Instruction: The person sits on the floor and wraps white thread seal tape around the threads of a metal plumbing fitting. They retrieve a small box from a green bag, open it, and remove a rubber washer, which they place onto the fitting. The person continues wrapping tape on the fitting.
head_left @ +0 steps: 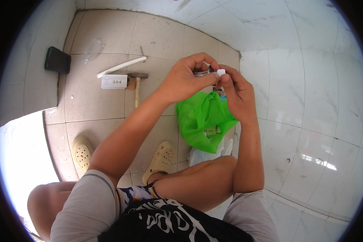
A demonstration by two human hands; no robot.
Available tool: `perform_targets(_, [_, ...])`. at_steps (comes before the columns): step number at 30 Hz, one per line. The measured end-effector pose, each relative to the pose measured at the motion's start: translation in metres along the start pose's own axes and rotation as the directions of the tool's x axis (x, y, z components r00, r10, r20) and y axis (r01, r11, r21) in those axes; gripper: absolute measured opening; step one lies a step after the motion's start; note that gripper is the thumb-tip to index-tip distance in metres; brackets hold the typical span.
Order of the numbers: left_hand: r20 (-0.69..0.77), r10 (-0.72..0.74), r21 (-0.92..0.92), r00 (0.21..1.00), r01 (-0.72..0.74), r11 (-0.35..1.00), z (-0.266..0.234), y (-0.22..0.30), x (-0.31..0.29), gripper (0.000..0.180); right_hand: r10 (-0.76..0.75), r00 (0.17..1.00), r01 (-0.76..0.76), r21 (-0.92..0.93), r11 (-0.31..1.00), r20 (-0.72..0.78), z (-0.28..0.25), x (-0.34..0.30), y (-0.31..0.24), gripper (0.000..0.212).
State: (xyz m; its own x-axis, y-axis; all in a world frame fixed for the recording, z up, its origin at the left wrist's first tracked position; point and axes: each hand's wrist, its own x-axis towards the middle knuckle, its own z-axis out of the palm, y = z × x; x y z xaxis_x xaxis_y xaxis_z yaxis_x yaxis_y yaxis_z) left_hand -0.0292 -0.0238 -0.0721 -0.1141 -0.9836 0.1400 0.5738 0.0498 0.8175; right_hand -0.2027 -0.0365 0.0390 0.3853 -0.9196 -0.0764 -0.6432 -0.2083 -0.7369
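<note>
My left hand (185, 80) is closed round a slim, shiny metal part (201, 74), mostly covered by its fingers. Against its tip, my right hand (241, 92) pinches a small white piece (221, 72) between thumb and fingers. The two hands meet above the floor, close to the far right wall. Just below them sits an open green plastic bag (201, 121) with a small box and other items partly showing inside. The fingers hide exactly how the metal part and the white piece touch.
On the tiled floor (97, 105) to the left lie a hammer (138, 89), a white box (114, 82), a white tube (122, 67) and clear plastic (93, 50). A dark phone-like object (57, 60) leans at the left wall. Tiled walls (286, 97) enclose the right side.
</note>
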Motion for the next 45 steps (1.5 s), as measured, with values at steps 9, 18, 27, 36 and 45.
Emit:
perform_targets(9, [-0.020,-0.086,-0.150,0.996,0.082,0.985,0.000,-0.005,0.002,0.017,0.046,0.997,-0.047,-0.013,0.999,-0.056,0.006,-0.002,-0.003,0.040])
perform_targets(18, [-0.168,-0.085,-0.170,0.982,0.056,0.984,-0.006,-0.005,0.006,0.020,-0.141,0.990,0.120,-0.372,0.921,-0.029,0.010,-0.006,-0.009,0.040])
perform_targets(27, [-0.268,0.202,0.447,0.942,-0.064,0.892,-0.015,-0.012,0.010,0.026,-0.078,0.996,0.089,-0.564,0.821,0.044,0.011,-0.014,-0.033,0.039])
perform_targets(36, [0.034,0.262,0.722,0.965,-0.205,0.661,-0.012,-0.028,-0.001,0.028,-0.007,0.996,0.019,0.136,0.991,-0.091,0.007,-0.015,-0.032,0.047])
perform_targets(45, [0.231,0.203,0.666,0.952,-0.306,0.680,0.011,-0.023,-0.012,0.030,0.142,0.947,-0.011,0.412,0.911,-0.288,-0.007,0.000,-0.017,0.063])
